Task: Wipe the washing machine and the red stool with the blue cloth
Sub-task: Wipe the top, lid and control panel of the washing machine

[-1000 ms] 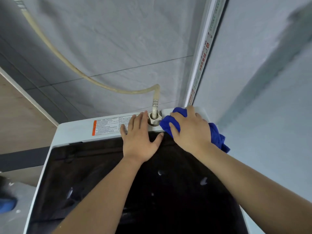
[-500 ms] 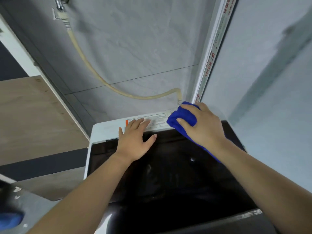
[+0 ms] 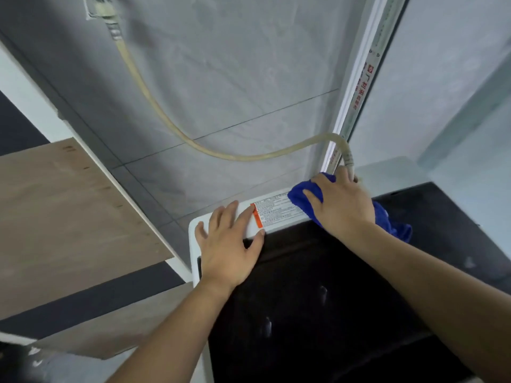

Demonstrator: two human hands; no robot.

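The washing machine (image 3: 392,172) is a white top-loader with a dark glossy lid that fills the lower right. My right hand (image 3: 341,205) presses the blue cloth (image 3: 304,196) onto the white rear strip, over the right end of the warning label beside the hose fitting. Part of the cloth trails out behind my wrist onto the lid. My left hand (image 3: 229,247) lies flat with fingers spread on the rear left corner, across the white rim and the lid's edge. The red stool is not in view.
A beige inlet hose (image 3: 171,125) sags from a wall tap at the top left down to the machine's rear. Grey tiled wall stands behind. A white frame (image 3: 356,87) with red lettering rises at the right. A wooden panel (image 3: 63,205) lies to the left.
The view has swung left, so the machine sits further right. My left hand slid left along the rear strip to the corner. My right hand stays pressing the cloth by the hose fitting.
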